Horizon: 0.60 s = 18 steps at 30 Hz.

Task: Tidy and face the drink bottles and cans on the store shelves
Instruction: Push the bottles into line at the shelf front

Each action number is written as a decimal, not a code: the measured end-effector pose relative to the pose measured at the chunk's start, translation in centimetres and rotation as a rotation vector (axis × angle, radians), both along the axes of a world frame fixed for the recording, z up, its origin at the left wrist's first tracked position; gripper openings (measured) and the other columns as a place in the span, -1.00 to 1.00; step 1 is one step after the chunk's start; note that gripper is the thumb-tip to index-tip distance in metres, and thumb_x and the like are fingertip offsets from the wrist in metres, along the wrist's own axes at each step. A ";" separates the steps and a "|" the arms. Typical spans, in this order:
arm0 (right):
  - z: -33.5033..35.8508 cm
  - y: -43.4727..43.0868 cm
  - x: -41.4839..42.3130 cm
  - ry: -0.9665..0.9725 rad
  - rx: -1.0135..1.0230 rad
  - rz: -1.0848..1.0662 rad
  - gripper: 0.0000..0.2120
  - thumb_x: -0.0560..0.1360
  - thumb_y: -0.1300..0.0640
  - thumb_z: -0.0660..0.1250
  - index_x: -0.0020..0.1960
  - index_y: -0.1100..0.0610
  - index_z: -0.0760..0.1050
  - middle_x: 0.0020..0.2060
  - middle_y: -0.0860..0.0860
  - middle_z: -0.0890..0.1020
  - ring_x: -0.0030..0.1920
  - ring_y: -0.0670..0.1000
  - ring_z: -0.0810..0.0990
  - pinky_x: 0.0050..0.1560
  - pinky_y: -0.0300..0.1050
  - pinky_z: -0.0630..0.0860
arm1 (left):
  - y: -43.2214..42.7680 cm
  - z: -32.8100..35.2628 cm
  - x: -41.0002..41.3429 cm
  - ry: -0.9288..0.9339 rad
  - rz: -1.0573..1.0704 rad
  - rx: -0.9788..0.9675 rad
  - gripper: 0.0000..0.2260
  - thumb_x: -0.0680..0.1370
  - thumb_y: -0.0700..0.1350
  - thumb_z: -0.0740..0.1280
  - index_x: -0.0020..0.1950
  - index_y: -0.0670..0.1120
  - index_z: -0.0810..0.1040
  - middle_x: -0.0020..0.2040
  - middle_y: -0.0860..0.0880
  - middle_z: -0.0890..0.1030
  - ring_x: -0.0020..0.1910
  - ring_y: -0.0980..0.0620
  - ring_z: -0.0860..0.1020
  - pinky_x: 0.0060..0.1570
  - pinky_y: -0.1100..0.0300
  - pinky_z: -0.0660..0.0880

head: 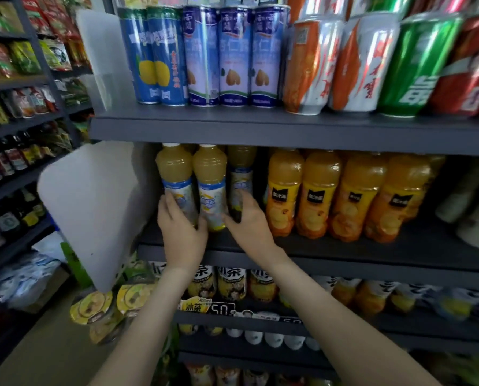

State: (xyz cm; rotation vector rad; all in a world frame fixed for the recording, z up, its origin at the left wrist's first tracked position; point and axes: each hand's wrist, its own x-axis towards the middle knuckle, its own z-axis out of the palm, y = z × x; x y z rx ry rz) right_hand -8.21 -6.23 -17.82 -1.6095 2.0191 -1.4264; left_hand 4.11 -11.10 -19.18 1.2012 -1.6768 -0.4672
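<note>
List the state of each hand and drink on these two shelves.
Left hand: grips left pale bottle.
Right hand: grips right pale bottle, which is set back.
Middle pale bottle: upright, at front.
Orange bottles: upright, fronted.
Orange-white cans: appear tilted.
Blue cans: upright.

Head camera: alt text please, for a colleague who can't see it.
The left hand grips the leftmost pale yellow plastic juice bottle on the grey metal shelf, and the right hand grips the third such bottle, set further back. Orange plastic juice bottles stand to the right; tall drink cans line the shelf above.
</note>
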 end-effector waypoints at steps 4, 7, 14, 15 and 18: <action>-0.4 5.6 -2.5 0.010 0.006 0.026 -0.54 0.53 0.21 0.33 0.40 0.18 0.34 0.28 0.14 0.50 0.31 0.07 0.45 0.32 -0.11 0.39 | 6.7 0.2 -3.9 -0.079 -0.095 -0.071 -0.39 0.52 -0.21 0.36 0.49 -0.23 0.16 0.48 -0.25 0.16 0.45 -0.21 0.15 0.36 -0.05 0.26; -0.4 10.8 -5.9 -0.065 0.015 -0.049 -0.68 0.55 0.23 0.28 0.29 0.17 0.45 0.16 0.12 0.59 0.18 0.07 0.55 0.22 -0.02 0.49 | 11.4 0.3 -7.9 -0.185 -0.362 -0.119 -0.52 0.56 -0.27 0.28 0.46 -0.17 0.26 0.40 -0.21 0.32 0.35 -0.17 0.33 0.25 0.06 0.34; 0.0 25.1 -17.2 -0.053 0.014 -0.227 -0.72 0.55 0.20 0.26 0.25 0.14 0.49 0.11 0.08 0.60 0.12 0.07 0.56 0.15 -0.01 0.52 | 22.4 1.0 -19.9 -0.309 -0.647 -0.121 -0.63 0.56 -0.30 0.25 0.37 -0.13 0.43 0.27 -0.14 0.51 0.22 -0.16 0.49 0.11 0.12 0.40; 0.0 27.3 -18.9 -0.050 0.021 -0.246 -0.73 0.54 0.21 0.26 0.23 0.14 0.50 0.11 0.07 0.60 0.12 0.05 0.56 0.15 -0.02 0.52 | 24.2 1.0 -21.7 -0.296 -0.671 -0.122 -0.64 0.56 -0.29 0.25 0.36 -0.13 0.44 0.26 -0.13 0.52 0.22 -0.13 0.49 0.12 0.16 0.38; -0.1 33.5 -24.0 -0.023 0.051 -0.299 -0.74 0.55 0.22 0.26 0.23 0.15 0.49 0.11 0.07 0.60 0.14 0.05 0.55 0.17 -0.04 0.50 | 29.4 0.9 -27.1 -0.254 -0.712 -0.095 -0.68 0.57 -0.23 0.26 0.33 -0.11 0.46 0.22 -0.08 0.53 0.18 -0.06 0.51 0.06 0.25 0.37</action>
